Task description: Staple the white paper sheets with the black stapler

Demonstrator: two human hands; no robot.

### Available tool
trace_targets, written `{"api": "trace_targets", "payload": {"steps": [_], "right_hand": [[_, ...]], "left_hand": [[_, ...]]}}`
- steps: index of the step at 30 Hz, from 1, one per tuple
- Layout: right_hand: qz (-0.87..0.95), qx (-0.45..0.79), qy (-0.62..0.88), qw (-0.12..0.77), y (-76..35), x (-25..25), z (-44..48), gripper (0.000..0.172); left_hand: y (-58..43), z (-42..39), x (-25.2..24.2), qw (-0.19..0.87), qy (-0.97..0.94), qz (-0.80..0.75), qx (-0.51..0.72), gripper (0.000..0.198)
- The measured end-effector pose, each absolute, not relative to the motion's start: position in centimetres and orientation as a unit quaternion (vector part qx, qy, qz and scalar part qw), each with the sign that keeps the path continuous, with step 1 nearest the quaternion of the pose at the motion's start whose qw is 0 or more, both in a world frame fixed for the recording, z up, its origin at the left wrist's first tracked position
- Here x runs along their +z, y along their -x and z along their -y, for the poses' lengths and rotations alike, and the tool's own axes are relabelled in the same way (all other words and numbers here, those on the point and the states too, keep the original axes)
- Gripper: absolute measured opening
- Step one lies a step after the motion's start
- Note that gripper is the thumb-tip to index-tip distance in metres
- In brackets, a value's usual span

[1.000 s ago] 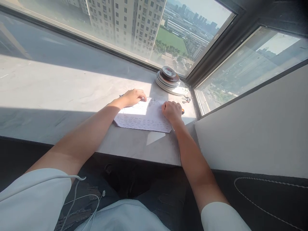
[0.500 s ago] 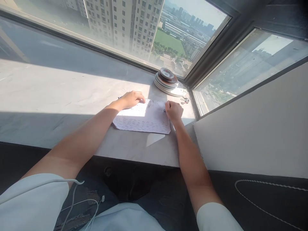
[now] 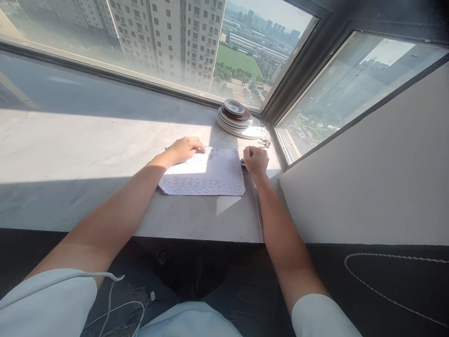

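Observation:
A white sheet of paper with clipped lower corners lies on the pale stone sill, covered with rows of short dark dashes and, near its top, denser marks. My left hand rests on its upper left part, palm down, fingers stretched out and holding nothing. Just off the right edge, my right hand is closed around a dark pen-like object, whose end shows at the left of the fist. The fingers hide most of it.
Behind the paper, a stack of plates with a round dial-like piece on top stands near the window corner. Small metal keys lie beside it. A white wall closes off the right side. White cables hang by my left sleeve.
My right hand has shifted slightly right, taking the dark object from over the paper to its right edge. My left hand stays on the sheet. The whole view has turned a little.

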State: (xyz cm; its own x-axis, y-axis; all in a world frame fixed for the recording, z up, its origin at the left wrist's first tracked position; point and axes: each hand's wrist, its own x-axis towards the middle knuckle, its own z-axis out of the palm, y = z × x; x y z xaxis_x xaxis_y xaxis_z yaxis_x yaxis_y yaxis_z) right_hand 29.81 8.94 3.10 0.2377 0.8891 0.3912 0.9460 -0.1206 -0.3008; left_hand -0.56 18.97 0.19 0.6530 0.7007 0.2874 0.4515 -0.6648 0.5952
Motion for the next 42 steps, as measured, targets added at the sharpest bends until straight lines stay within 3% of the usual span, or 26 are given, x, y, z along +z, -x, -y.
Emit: {"api": "trace_targets", "payload": {"steps": [10,21,28,42], "right_hand": [[0.668,-0.041,0.671,0.319,-29.2,3.0,-8.9,0.042],[0.697,-0.029,0.668,0.261,-28.0,3.7,-8.6,0.042],[0.725,-0.034,0.665,0.177,-27.6,3.4,-8.9,0.04],[0.716,-0.055,0.684,0.126,-27.1,3.1,-8.9,0.04]], "left_hand": [[0.4,-18.8,0.4,0.242,-0.872,-0.343,0.251,0.041],[0.1,-19.0,0.1,0.239,-0.875,-0.333,0.256,0.041],[0.1,-18.3,0.7,0.245,-0.872,-0.334,0.259,0.039],[0.3,-17.3,1.8,0.246,-0.871,-0.349,0.243,0.04]]}}
